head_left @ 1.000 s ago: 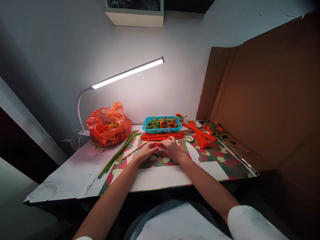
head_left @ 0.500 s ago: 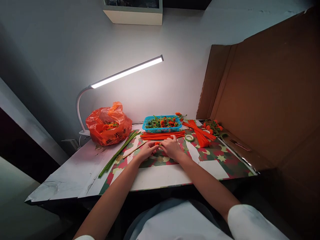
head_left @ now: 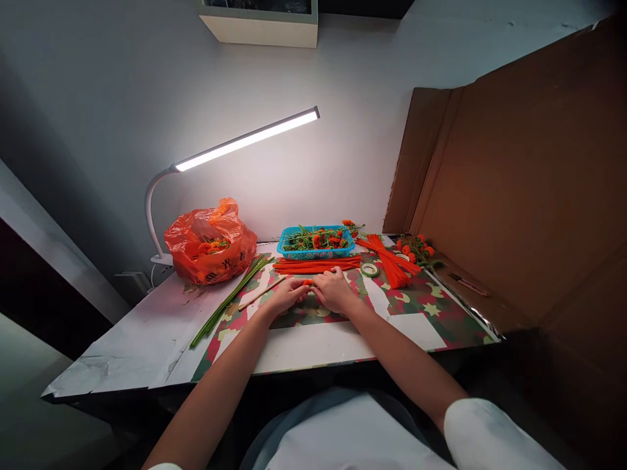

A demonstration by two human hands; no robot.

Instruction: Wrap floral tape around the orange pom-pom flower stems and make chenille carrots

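My left hand [head_left: 288, 295] and my right hand [head_left: 334, 291] meet over the middle of the table, fingertips closed together on a small orange flower [head_left: 307, 282]. The fingers cover most of it. Just beyond them lies a bundle of orange chenille stems [head_left: 313, 266]. A roll of green tape [head_left: 369, 269] rests to the right of my right hand. Left of my left hand are a thin wooden stick [head_left: 262, 293] and a bundle of green stems [head_left: 228, 303].
Behind the bundle stands a blue basket [head_left: 281, 251] of orange flowers with green stems. An orange plastic bag [head_left: 235, 251] is at the left, under a lit lamp [head_left: 249, 138]. More orange stems [head_left: 394, 267] and flowers [head_left: 415, 248] lie right, before a cardboard wall [head_left: 514, 170].
Both hands stay together at the orange flower, with the fingers shifting slightly and less of its orange showing. The whole view has moved a little; the things on the table keep their places.
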